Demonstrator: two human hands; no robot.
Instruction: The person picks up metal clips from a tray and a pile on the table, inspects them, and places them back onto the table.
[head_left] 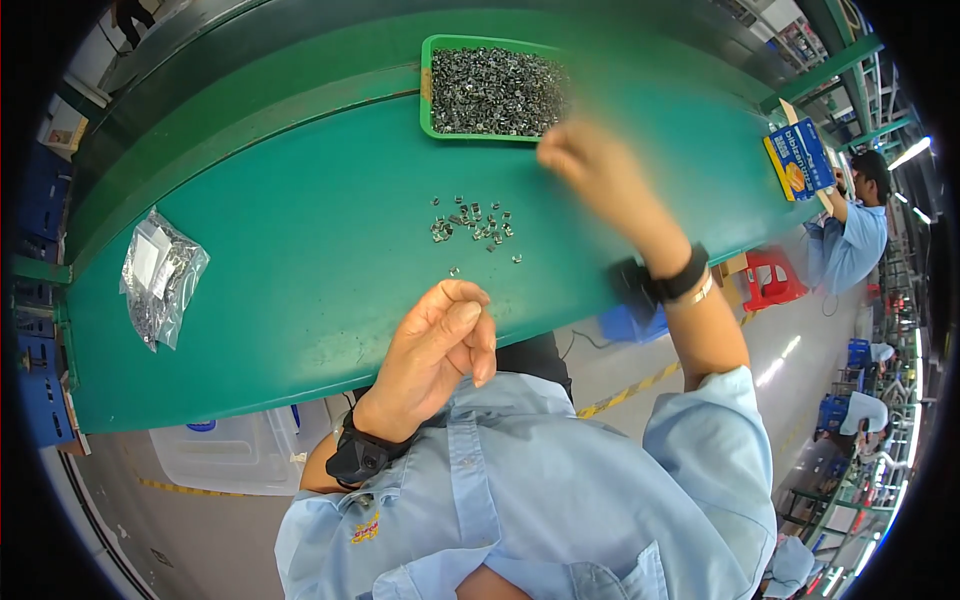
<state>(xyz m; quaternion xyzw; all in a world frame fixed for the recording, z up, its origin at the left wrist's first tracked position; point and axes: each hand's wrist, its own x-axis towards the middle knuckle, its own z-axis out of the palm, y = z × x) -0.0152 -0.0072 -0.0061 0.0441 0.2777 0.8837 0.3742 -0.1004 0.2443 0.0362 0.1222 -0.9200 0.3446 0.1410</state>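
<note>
My left hand (440,338) is over the near edge of the green work surface (290,280), thumb and fingertips pressed together. Whatever it pinches, if anything, is too small to make out. My right hand (600,175), smeared by motion, is just off the near right corner of a green tray (426,112); its fingers look curled, but their grip is unclear. The tray is filled with many small, shiny metal parts (492,90). Between the tray and my left hand lies a loose scatter of similar small parts (470,215), with a few strays closer to me.
At the left lies a clear plastic bag (165,280) with small dark parts and a white label. A blue and yellow box (800,160) stands at the right end, near another person (850,240). A red stool (772,278) and a clear plastic bin (225,452) are below the surface.
</note>
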